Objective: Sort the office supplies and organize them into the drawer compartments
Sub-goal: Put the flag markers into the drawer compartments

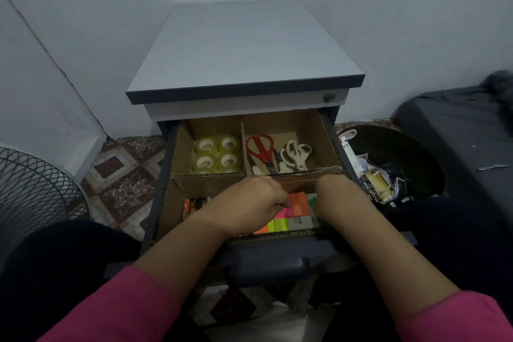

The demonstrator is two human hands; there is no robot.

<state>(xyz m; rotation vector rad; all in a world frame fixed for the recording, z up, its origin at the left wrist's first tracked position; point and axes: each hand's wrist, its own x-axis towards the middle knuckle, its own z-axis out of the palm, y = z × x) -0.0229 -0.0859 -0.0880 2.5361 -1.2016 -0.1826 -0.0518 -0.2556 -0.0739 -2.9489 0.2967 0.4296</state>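
Against a pale wall, a grey cabinet (244, 47) stands with its drawer (163, 175) open. Both hands reach into its front right compartment among bright sticky notes (298, 203): the left hand (249, 204) pinches them with curled fingers; the right hand's (338, 197) grip cannot be told. Batteries (191, 207) lie front left, tape rolls (218, 154) back left, red scissors (261, 147) and white scissors (297, 154) back right. A black bin (410, 153) beside holds packaging reading "stapler".

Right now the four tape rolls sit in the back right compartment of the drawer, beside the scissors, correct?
Not quite. The head view shows the tape rolls in the back left compartment; the red scissors lie in the back right one, across the cardboard divider.
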